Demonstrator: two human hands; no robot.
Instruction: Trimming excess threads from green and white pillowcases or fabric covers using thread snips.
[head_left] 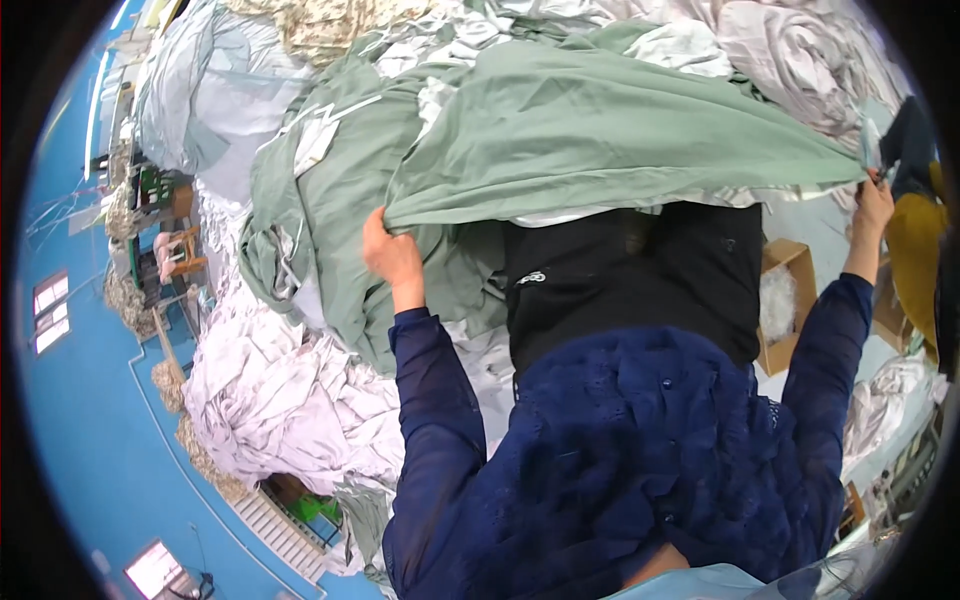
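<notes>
At far left, a blue floor (90, 440) w/ small pieces of furniture, seen from above. Next to it, a big heap of white-lilac cloth (270, 390) lies low, and a pale blue-grey sheet (200, 100) lies higher up. More green fabric (320, 220) is piled in the middle-left, under the stretched piece.

The left hand (392, 252) holds the near edge of the sage green sheet (600, 140); its fingers are closed around a gathered fold of the edge, knuckles toward the camera. The sheet is stretched wide btw. both hands, in front of the person's chest, above a black cloth (640, 280) and the dark blue sleeves.

To the right, an open cardboard box (785, 300) w/ white stuff inside stands near the right forearm. The right hand (873, 205) is raised at far right and pinches the other corner of the green sheet, fingers closed on it. Behind it, pale pink-white linen (790, 60) is heaped; a yellow item (915, 260) is at the rim.
</notes>
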